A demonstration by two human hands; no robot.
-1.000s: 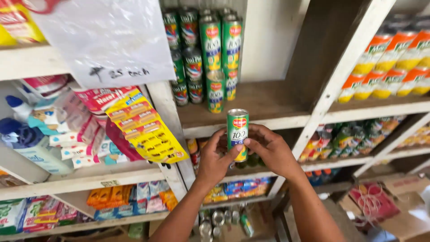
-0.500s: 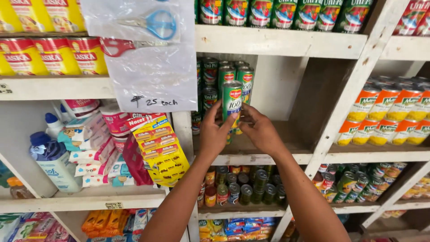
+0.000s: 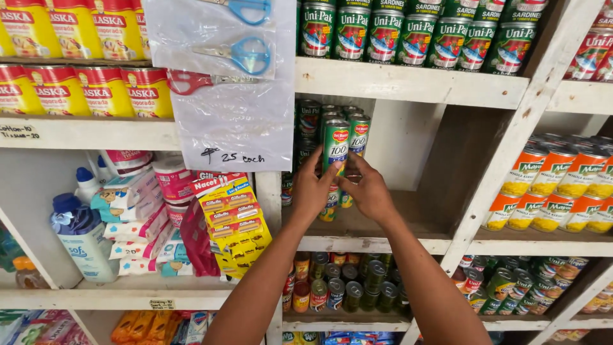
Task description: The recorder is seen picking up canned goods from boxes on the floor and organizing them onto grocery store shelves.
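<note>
Holding a tall green can (image 3: pixel 336 148), left hand (image 3: pixel 311 190) and right hand (image 3: pixel 368 191) clamp its lower sides. Can body rises above both grips. Stacked green cans (image 3: pixel 311 121) stand just behind.

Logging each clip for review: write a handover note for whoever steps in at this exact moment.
Left hand and right hand both grip a tall green metal can, upright, raised onto the front of the stack of matching green cans in the white wooden shelf compartment.
Done: the can is lifted to the stack's upper layer.
Left: seating and release; whether it already rests on the cans below cannot be told.
</note>
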